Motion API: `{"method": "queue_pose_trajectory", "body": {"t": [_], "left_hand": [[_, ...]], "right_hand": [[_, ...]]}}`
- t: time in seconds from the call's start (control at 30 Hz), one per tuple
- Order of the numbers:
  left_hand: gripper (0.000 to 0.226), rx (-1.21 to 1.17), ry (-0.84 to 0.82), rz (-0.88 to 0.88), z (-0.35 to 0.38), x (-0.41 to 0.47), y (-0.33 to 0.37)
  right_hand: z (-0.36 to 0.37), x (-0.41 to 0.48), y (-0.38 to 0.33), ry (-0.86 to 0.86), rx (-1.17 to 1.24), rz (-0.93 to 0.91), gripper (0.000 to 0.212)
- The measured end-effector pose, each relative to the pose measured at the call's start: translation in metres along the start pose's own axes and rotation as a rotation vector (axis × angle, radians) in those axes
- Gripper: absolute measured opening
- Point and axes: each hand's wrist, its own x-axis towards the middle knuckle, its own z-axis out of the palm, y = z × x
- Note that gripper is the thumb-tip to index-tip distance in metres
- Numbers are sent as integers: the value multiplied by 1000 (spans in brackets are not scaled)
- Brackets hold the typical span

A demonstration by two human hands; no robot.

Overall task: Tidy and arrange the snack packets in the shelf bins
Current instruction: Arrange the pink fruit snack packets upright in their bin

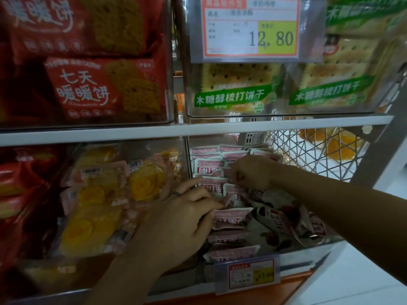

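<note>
Reaching forward, the left hand (182, 216) grips a pink plastic snack packet (231, 214); the right hand (251, 172) pinches a second pink packet (209, 166).

Glossy plastic film: snack packets (231, 216). Clear smooth plastic: bin (312, 246). White metal wire: basket (308, 155).

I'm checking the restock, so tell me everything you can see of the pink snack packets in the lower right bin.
The small pink-and-white glossy plastic snack packets fill the clear plastic lower bin, lying flat in overlapping rows at the back and looser, tilted, toward the front. Many show a red label with white characters. The left-hand grip pinches one; the right-hand grip holds another farther back.
</note>
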Motion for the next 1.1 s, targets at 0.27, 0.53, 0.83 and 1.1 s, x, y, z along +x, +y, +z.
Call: {"method": "queue_pose_trajectory", "body": {"t": [0.27, 0.53, 0.83, 1.1], "left_hand": [[36, 48, 64, 34, -1, 0, 5], [40, 48, 37, -4, 1, 2, 4], [69, 13, -48, -42, -8, -2, 11], [87, 48, -130, -31, -15, -3, 15]], "right_hand": [[2, -11, -11, -65, -63, -124, 15], [-20, -16, -8, -266, 320, -24, 16], [-7, 28, -25, -162, 339, 37, 41], [1, 30, -32, -110, 304, -91, 12]]}}
